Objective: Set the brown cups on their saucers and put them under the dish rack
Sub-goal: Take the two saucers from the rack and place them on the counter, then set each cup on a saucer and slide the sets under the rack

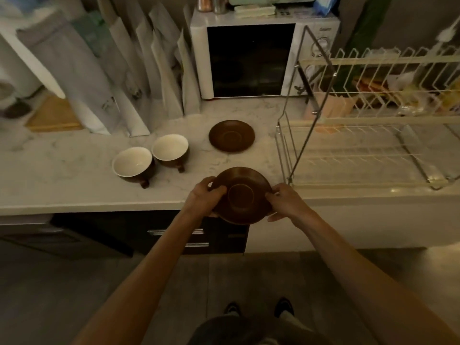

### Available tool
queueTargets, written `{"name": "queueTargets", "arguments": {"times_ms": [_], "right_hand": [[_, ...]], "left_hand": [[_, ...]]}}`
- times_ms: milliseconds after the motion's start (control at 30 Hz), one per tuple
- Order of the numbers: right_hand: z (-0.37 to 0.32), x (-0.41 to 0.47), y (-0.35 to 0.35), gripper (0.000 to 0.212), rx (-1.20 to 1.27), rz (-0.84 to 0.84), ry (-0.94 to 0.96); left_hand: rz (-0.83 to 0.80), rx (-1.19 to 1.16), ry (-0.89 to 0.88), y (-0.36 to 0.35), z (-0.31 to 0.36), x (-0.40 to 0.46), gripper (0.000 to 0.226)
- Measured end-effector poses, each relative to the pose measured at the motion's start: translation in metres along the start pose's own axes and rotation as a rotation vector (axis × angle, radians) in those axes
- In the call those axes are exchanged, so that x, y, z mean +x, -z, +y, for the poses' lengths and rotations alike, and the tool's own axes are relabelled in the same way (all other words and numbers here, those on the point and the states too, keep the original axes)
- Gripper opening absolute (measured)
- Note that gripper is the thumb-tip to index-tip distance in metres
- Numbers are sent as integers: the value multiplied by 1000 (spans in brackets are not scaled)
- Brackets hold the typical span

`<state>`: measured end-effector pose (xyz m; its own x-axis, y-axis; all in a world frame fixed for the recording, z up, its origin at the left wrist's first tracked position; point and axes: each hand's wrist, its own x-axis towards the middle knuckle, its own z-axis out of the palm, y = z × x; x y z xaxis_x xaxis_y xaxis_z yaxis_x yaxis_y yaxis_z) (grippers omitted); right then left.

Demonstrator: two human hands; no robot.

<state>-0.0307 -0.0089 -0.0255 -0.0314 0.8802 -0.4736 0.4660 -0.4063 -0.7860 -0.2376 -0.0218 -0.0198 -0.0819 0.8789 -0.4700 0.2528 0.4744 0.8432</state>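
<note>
Both hands hold one brown saucer [242,195] over the counter's front edge: my left hand [205,196] grips its left rim and my right hand [283,201] its right rim. A second brown saucer [232,136] lies flat on the marble counter [74,165], farther back. Two brown cups with cream insides stand upright to the left, handles toward me: one cup [132,163] nearer and another cup [170,151] just behind and right of it, almost touching. The wire dish rack [373,115] stands at the right, with open space beneath its upper shelf.
A white microwave [251,61] sits at the back behind the far saucer. Pale paper bags [154,78] lean against the wall at the back left. A wooden board [53,115] lies at far left. Dark drawers [179,235] are below the counter.
</note>
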Motion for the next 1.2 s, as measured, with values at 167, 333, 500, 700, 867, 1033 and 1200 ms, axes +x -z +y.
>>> {"name": "queueTargets", "arguments": {"times_ms": [167,333,500,700,867,1033,1200], "right_hand": [[-10,24,-11,10,-79,97,23],[-17,45,-13,26,-197,175,23],[-16,62,-16,28,-267,169,-7],[-9,82,-21,29,-270,190,-15],[-7,92,-22,29,-313,213,8],[-13,90,-22,31,-443,251,33],[-21,82,-20,34,-677,289,76]], "left_hand": [[7,-56,28,5,5,24,49],[-12,-68,31,2,4,41,42],[-19,-96,36,3,3,53,33],[-6,-115,24,4,3,61,30],[-6,-105,19,6,2,67,30],[17,-84,13,7,-1,70,36],[41,-99,34,17,-9,69,54]]}}
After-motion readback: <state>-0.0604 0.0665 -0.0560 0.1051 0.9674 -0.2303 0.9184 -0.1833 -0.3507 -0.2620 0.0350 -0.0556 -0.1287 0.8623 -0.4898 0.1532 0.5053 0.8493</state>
